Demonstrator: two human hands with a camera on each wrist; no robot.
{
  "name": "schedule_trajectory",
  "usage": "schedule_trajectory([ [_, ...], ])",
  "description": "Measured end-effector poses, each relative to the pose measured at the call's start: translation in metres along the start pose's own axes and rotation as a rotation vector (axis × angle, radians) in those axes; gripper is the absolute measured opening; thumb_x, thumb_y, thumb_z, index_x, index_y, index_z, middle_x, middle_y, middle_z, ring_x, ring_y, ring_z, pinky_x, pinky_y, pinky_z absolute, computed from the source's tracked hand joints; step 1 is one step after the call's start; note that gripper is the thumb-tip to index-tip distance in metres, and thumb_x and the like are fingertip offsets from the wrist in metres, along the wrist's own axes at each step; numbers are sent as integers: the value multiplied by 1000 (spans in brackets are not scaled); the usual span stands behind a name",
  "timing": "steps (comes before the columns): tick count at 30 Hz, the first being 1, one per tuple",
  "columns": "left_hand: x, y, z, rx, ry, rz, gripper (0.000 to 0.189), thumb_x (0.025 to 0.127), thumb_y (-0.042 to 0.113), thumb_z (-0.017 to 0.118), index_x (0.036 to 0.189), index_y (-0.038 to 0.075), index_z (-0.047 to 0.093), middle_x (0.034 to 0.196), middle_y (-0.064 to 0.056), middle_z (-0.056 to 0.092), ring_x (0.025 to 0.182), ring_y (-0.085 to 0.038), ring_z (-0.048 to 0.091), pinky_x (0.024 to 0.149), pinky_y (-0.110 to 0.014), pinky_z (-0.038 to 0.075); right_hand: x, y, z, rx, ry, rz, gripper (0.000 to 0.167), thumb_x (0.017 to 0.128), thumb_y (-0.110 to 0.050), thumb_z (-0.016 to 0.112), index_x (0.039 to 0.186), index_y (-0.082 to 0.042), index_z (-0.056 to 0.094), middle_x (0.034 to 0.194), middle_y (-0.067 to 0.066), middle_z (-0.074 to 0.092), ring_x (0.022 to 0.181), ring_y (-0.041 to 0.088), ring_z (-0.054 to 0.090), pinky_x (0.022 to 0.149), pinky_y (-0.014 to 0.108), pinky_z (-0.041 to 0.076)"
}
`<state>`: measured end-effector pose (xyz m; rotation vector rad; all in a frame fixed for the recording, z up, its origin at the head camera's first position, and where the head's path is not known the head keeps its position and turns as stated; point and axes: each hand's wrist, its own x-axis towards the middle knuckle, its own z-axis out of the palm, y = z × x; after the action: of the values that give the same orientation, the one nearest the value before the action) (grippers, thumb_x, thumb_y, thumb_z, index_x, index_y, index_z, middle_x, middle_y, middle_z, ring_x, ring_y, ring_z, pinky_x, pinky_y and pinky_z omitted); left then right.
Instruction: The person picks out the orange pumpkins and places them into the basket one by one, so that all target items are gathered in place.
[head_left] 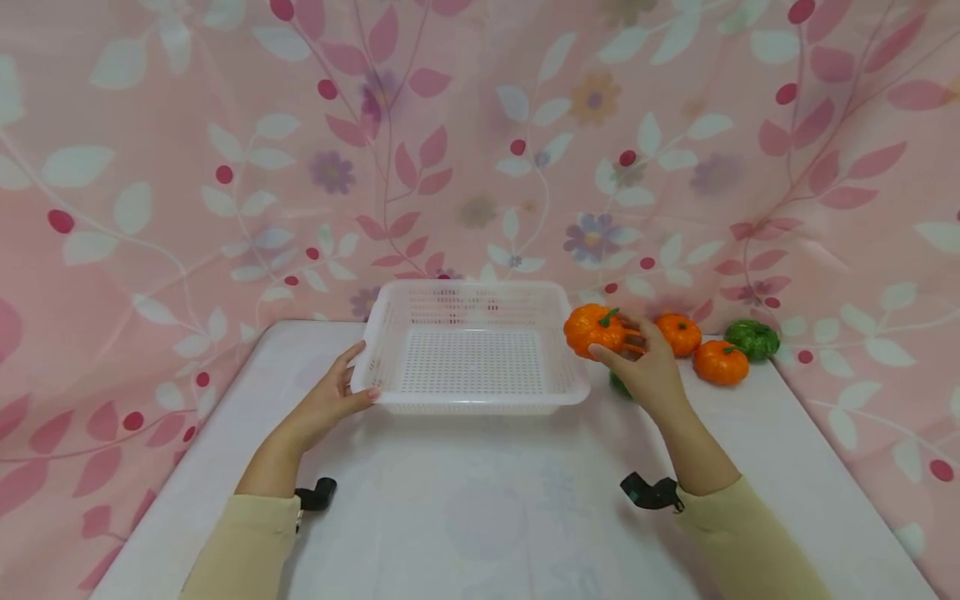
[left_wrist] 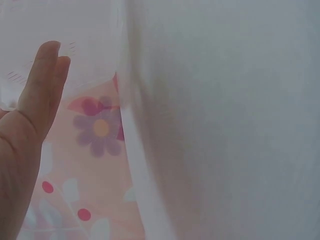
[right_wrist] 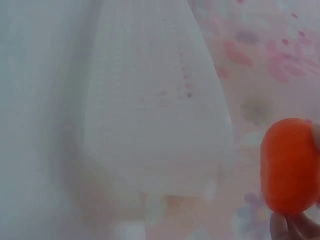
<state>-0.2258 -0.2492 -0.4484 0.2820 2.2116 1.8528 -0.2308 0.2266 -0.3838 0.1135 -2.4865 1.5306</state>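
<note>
A white plastic basket [head_left: 472, 408] with a perforated floor stands toward the back of the table. At its front left corner my left hand [head_left: 330, 400] grips the rim, thumb at the front edge and fingers along the side. In the left wrist view, fingers [left_wrist: 45, 75] extend beside the pale basket wall. My right hand [head_left: 645, 367] holds a small orange pumpkin [head_left: 592, 331] with a green stem, up at the basket's right rim. The right wrist view shows this pumpkin [right_wrist: 289, 167] with fingertips below it, right of the basket.
Right of the right hand are two orange pumpkins [head_left: 722, 363] [head_left: 678, 335] and a green pumpkin [head_left: 753, 341]. Another green piece [head_left: 621, 385] is mostly hidden by the basket and right hand. A white cloth [head_left: 480, 517] covers the table; a floral curtain [head_left: 480, 167] hangs behind.
</note>
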Motion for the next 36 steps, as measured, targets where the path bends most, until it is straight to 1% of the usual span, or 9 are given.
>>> schedule_trajectory([
  [5, -1, -1, -1, -9, -5, 3, 98, 94, 14, 71, 161, 23, 0, 152, -26, 35, 122, -27, 52, 92, -19, 47, 3, -3, 21, 35, -30, 4, 76, 86, -40, 79, 147, -11, 45, 143, 11, 45, 127, 33, 47, 108, 48, 44],
  [10, -1, -1, -2, 3, 0, 3, 97, 94, 14, 71, 162, 23, 1, 152, -25, 35, 122, -28, 51, 92, -19, 46, 6, -9, 42, 96, -77, -22, 72, 86, -33, 81, 146, -11, 46, 144, 9, 46, 126, 32, 48, 107, 47, 45],
  [14, -1, -2, -4, 12, -2, -3, 97, 94, 15, 70, 161, 25, 1, 152, -24, 35, 121, -25, 52, 92, -19, 46, 10, -14, 58, 108, -101, -35, 72, 85, -31, 82, 144, -11, 47, 145, 8, 45, 125, 31, 49, 106, 45, 46],
  [19, -1, -2, -6, 20, 2, -4, 97, 94, 16, 71, 161, 25, 2, 151, -23, 36, 118, -19, 53, 92, -19, 46, 18, -24, 76, 121, -128, -61, 69, 85, -29, 82, 143, -9, 49, 144, 10, 45, 121, 32, 50, 102, 46, 49],
  [24, -1, -3, -7, 4, -2, -3, 97, 94, 14, 71, 161, 23, 1, 151, -24, 36, 117, -19, 53, 91, -19, 47, 22, -36, 94, 137, -151, -53, 66, 85, -30, 82, 141, -13, 51, 142, 8, 46, 118, 29, 51, 100, 43, 51],
  [27, -2, -3, -7, -7, -5, 8, 97, 94, 12, 70, 161, 22, 1, 150, -26, 36, 116, -18, 54, 91, -20, 48, 23, -43, 104, 142, -171, -47, 66, 85, -30, 82, 141, -15, 50, 142, 7, 46, 119, 28, 51, 100, 42, 50],
  [31, 0, -4, -6, -15, -13, 22, 95, 94, 11, 70, 161, 22, 3, 150, -25, 36, 114, -15, 55, 90, -21, 48, 26, -50, 118, 143, -193, -58, 66, 85, -28, 82, 141, -13, 50, 142, 8, 45, 119, 28, 51, 100, 41, 51],
  [36, 2, -3, -4, -16, -11, 24, 95, 94, 11, 70, 161, 22, 3, 150, -26, 37, 113, -14, 55, 89, -21, 48, 30, -55, 134, 142, -222, -83, 68, 85, -27, 83, 142, -12, 50, 137, 9, 47, 116, 27, 53, 96, 39, 53],
])
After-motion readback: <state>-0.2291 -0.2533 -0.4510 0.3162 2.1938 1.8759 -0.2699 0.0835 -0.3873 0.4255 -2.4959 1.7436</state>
